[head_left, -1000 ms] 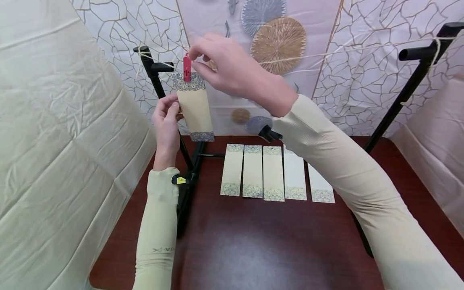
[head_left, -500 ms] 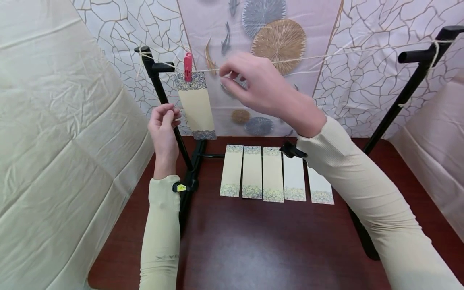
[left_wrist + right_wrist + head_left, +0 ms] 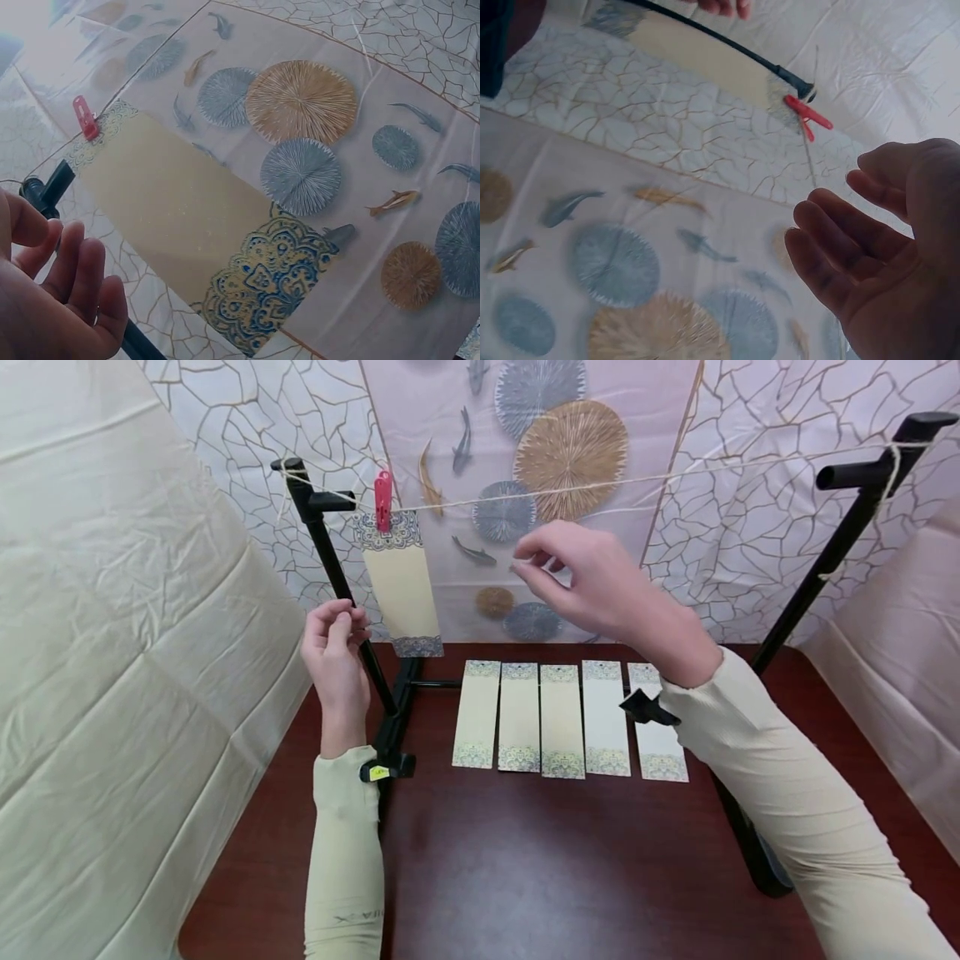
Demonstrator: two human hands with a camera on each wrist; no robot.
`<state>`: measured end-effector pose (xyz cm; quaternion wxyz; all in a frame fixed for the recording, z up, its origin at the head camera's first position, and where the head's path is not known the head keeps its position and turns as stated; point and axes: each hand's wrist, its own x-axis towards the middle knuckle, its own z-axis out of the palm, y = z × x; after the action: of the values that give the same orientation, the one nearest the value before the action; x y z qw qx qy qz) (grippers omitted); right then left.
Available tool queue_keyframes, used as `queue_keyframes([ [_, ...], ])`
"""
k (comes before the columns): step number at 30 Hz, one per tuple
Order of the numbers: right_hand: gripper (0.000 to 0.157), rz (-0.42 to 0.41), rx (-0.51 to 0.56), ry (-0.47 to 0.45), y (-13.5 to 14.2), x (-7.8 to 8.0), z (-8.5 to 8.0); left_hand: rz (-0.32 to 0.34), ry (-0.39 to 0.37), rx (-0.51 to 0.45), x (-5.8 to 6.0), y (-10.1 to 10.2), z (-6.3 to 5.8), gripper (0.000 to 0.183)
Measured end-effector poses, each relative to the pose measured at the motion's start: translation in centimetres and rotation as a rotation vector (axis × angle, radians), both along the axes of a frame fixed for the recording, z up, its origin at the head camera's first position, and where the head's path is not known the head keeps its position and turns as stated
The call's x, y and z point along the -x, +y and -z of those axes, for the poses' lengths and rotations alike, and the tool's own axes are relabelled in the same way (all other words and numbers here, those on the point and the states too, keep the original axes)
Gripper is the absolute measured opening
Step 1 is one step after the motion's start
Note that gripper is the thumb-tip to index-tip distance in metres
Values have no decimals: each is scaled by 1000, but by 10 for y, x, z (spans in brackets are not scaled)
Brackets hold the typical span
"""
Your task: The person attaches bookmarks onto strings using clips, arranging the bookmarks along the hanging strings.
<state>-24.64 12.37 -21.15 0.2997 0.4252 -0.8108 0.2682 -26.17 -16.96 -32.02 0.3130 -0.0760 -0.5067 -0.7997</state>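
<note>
A cream card with blue lace-patterned ends (image 3: 401, 589) hangs from the string (image 3: 637, 481), held by a red clothespin (image 3: 383, 502) near the left post. My left hand (image 3: 335, 643) is just left of the card, its fingers loosely bent and holding nothing; the left wrist view shows a gap between its fingers and the card (image 3: 172, 210). Below the string, right of the card, my right hand (image 3: 581, 572) is in the air with relaxed fingers and nothing in them. In the right wrist view its palm and fingers (image 3: 840, 247) are bare.
Several similar cards (image 3: 561, 718) lie in a row on the dark red-brown table (image 3: 525, 852). Black posts stand at the left (image 3: 333, 568) and right (image 3: 832, 543), with the string tied between them. Behind hangs a patterned cloth (image 3: 772, 402); pale fabric (image 3: 135, 652) covers the left side.
My left hand has let go of the card and lowered. My right hand has left the red clothespin and moved right and down, away from the string. The card stays hanging.
</note>
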Motion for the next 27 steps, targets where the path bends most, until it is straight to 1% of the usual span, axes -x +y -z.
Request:
queue_keyframes([
  [3,13,23,-1,-11,11,-2,8,9,5,-30,-4,1,5,13],
  [6,13,50,2,-32,21,-6,16,17,9,-32,-7,2,11,12],
  [11,14,81,5,-21,35,-11,26,35,10,-18,-10,5,21,13],
  [14,14,91,13,-15,43,-13,31,55,5,-39,-11,6,27,13],
  [19,14,124,11,-28,55,-18,38,77,-23,-57,-10,8,38,14],
  [23,15,178,-10,-44,67,-23,45,86,-56,-61,-9,10,46,16],
  [27,18,233,-40,-68,78,-26,53,79,-90,-79,-9,13,55,16],
])
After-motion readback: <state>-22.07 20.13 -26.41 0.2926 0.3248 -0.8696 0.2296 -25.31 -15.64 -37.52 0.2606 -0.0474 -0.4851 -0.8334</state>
